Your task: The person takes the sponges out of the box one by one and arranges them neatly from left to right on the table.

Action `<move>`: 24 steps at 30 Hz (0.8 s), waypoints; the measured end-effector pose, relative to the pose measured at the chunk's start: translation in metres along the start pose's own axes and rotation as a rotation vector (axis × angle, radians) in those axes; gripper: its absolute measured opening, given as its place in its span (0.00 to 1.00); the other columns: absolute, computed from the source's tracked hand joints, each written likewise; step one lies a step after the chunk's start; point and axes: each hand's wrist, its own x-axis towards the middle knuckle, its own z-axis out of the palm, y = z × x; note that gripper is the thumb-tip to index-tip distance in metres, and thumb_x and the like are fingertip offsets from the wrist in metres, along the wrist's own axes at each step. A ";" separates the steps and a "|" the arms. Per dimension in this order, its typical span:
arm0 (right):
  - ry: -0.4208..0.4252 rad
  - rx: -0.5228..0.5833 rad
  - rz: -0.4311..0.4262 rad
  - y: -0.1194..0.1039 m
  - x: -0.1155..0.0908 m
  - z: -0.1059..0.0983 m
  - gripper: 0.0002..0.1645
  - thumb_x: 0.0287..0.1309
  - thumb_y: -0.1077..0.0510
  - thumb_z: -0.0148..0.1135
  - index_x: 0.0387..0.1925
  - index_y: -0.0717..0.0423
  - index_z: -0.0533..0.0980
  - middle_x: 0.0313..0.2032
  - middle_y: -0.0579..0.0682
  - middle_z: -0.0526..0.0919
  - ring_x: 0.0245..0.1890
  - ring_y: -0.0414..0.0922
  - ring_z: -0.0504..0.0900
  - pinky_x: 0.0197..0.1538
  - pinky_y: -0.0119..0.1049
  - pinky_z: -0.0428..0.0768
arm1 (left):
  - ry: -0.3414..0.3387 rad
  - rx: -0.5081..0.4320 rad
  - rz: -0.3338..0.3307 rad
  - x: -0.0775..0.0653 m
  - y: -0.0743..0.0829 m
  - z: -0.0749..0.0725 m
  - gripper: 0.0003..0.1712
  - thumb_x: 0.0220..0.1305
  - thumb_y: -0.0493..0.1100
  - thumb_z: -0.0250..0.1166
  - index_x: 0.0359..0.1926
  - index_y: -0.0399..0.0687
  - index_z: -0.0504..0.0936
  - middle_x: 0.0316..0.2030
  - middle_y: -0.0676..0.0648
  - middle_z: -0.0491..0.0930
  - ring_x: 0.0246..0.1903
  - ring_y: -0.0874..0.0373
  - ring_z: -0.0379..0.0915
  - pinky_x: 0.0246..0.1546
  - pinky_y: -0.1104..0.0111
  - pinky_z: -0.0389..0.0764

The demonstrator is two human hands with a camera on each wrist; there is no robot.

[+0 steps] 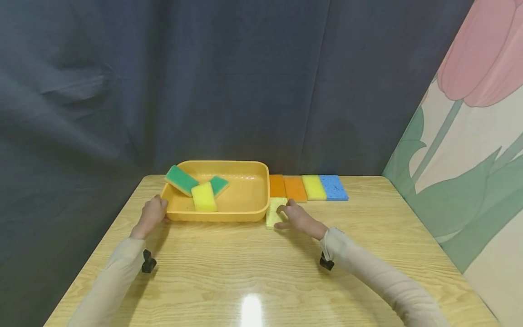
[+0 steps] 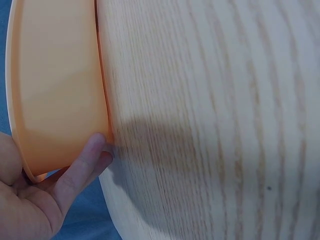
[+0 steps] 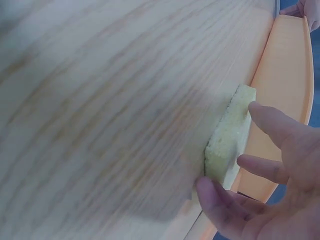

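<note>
At the left end of a yellow plastic tray (image 1: 229, 215), my left hand (image 1: 152, 213) grips the rim, with fingers against the outer wall in the left wrist view. My right hand (image 1: 298, 217) is over a pale yellow sponge (image 1: 273, 211) lying flat on the table against the tray's right front corner. Its fingers are spread loosely, and fingertips touch the sponge (image 3: 227, 137) in the right wrist view. Inside the tray are a yellow sponge (image 1: 204, 197), a green-topped sponge (image 1: 181, 180) leaning on the left rim and another green-topped one (image 1: 219, 184).
Right of the tray, along the table's back edge, lie a dark orange sponge (image 1: 277, 185), a lighter orange sponge (image 1: 296, 189), a yellow sponge (image 1: 314, 187) and a blue sponge (image 1: 334, 187). A dark curtain (image 1: 245, 81) hangs behind the wooden table (image 1: 229, 268).
</note>
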 end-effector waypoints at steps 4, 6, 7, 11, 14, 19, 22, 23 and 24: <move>0.024 -0.031 -0.036 -0.002 0.002 -0.003 0.23 0.60 0.52 0.70 0.49 0.65 0.79 0.42 0.62 0.73 0.36 0.52 0.75 0.45 0.50 0.76 | 0.010 0.006 0.012 0.001 -0.001 0.001 0.18 0.71 0.35 0.39 0.38 0.20 0.69 0.27 0.29 0.74 0.23 0.42 0.78 0.25 0.57 0.80; 0.058 -0.062 -0.056 -0.003 0.004 -0.005 0.19 0.62 0.54 0.67 0.47 0.65 0.79 0.41 0.62 0.74 0.37 0.53 0.75 0.48 0.52 0.75 | 0.014 0.011 0.020 0.002 -0.002 0.001 0.18 0.71 0.35 0.39 0.38 0.20 0.69 0.27 0.28 0.74 0.23 0.41 0.78 0.26 0.56 0.81; 0.078 -0.082 -0.063 -0.003 0.005 -0.005 0.16 0.62 0.56 0.66 0.46 0.65 0.80 0.41 0.61 0.74 0.37 0.53 0.75 0.49 0.53 0.74 | 0.015 0.013 0.021 0.002 -0.002 0.001 0.18 0.71 0.35 0.39 0.37 0.20 0.69 0.27 0.28 0.74 0.23 0.40 0.78 0.26 0.55 0.81; 0.196 -0.133 -0.074 -0.008 0.012 -0.008 0.07 0.60 0.65 0.64 0.40 0.64 0.80 0.36 0.58 0.75 0.33 0.53 0.73 0.41 0.48 0.74 | 0.016 0.014 0.019 0.002 -0.001 0.002 0.18 0.70 0.36 0.39 0.37 0.21 0.69 0.27 0.28 0.74 0.24 0.40 0.79 0.27 0.55 0.81; 0.260 -0.130 -0.075 -0.014 0.015 -0.011 0.05 0.58 0.68 0.62 0.37 0.63 0.80 0.34 0.56 0.75 0.31 0.50 0.72 0.37 0.44 0.73 | 0.014 0.013 0.013 0.002 0.000 0.002 0.17 0.71 0.35 0.40 0.37 0.22 0.69 0.27 0.29 0.75 0.24 0.41 0.79 0.27 0.56 0.81; 0.343 -0.120 -0.122 -0.023 0.019 -0.013 0.03 0.55 0.69 0.62 0.32 0.62 0.80 0.31 0.53 0.75 0.28 0.49 0.70 0.37 0.42 0.71 | 0.000 0.009 0.003 0.001 -0.001 0.001 0.18 0.71 0.36 0.39 0.38 0.21 0.69 0.27 0.29 0.75 0.25 0.41 0.79 0.27 0.56 0.81; 0.385 -0.113 -0.136 -0.024 0.022 -0.011 0.03 0.53 0.69 0.62 0.29 0.59 0.78 0.29 0.51 0.73 0.27 0.48 0.68 0.35 0.41 0.70 | -0.007 0.003 -0.004 0.001 -0.003 0.001 0.19 0.71 0.37 0.38 0.39 0.21 0.69 0.28 0.29 0.75 0.25 0.42 0.79 0.27 0.57 0.81; 0.394 -0.110 -0.136 -0.024 0.023 -0.010 0.04 0.53 0.69 0.62 0.28 0.59 0.78 0.28 0.50 0.72 0.27 0.48 0.68 0.35 0.41 0.70 | -0.008 0.004 -0.007 0.001 -0.004 0.002 0.19 0.71 0.37 0.38 0.40 0.21 0.69 0.28 0.29 0.75 0.24 0.42 0.79 0.27 0.57 0.81; 0.401 -0.102 -0.138 -0.025 0.023 -0.009 0.04 0.53 0.69 0.62 0.28 0.58 0.77 0.28 0.50 0.72 0.27 0.48 0.68 0.35 0.41 0.70 | -0.009 0.004 -0.004 0.001 -0.004 0.002 0.19 0.71 0.37 0.38 0.40 0.20 0.69 0.27 0.30 0.75 0.24 0.43 0.79 0.27 0.57 0.80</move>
